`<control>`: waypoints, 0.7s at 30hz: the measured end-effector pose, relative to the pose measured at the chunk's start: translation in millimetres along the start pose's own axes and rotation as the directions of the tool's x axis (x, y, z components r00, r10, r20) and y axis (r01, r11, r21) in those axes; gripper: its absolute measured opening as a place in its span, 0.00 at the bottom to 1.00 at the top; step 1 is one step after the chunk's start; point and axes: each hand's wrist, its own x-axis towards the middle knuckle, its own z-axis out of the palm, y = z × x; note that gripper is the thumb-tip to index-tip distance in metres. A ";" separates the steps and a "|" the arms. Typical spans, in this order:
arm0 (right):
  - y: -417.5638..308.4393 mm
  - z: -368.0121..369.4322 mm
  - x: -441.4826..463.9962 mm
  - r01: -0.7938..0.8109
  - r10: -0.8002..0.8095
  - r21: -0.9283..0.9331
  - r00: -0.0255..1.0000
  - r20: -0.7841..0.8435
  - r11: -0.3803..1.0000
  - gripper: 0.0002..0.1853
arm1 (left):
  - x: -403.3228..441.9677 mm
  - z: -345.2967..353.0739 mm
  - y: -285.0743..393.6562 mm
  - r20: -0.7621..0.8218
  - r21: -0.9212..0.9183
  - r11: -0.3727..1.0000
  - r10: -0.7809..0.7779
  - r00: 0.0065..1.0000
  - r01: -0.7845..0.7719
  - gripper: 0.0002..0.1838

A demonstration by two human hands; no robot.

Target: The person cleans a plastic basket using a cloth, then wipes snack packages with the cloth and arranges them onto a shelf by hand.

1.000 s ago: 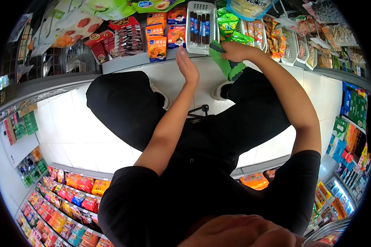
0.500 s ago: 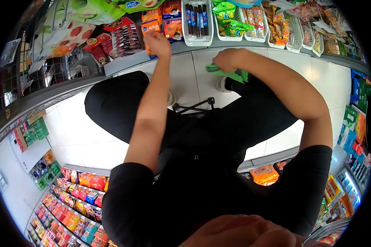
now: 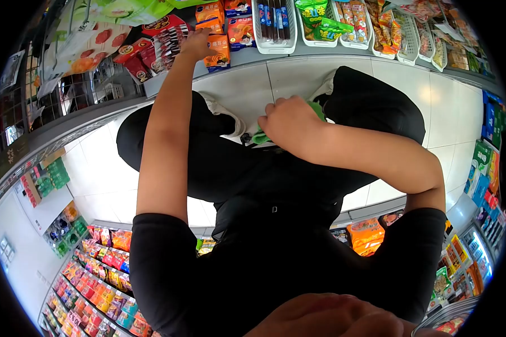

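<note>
Evidently reaching, the left hand (image 3: 197, 45), its grip unclear, is at glossy orange rectangular packets (image 3: 219, 51) on a grey shelf (image 3: 244, 59); the right hand (image 3: 293, 124) clenches a green fabric cloth (image 3: 260, 137). Moving packets would need careful pinching.

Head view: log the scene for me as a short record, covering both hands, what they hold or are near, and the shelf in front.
Left hand: at the shelf, by the orange packets; fingertip contact unclear
Right hand: closed on the cloth, in front of the torso, away from the shelf
Cloth: green, bunched, partly hidden by the hand
Orange packets: on the shelf, between red packets and a white basket
White basket: holds dark sticks with blue labels
</note>
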 end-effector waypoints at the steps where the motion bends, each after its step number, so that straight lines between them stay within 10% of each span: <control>1: 1.5 5.0 3.5 0.020 -0.023 0.036 0.998 0.066 0.999 0.17 | 1.1 5.6 -1.4 0.033 0.001 1.000 -0.008 0.999 0.008 0.50; 21: 12.4 1.5 24.7 -0.065 0.050 0.038 0.949 0.313 0.997 0.19 | 15.9 37.3 -23.7 -0.018 -0.229 0.971 0.074 0.997 -0.076 0.40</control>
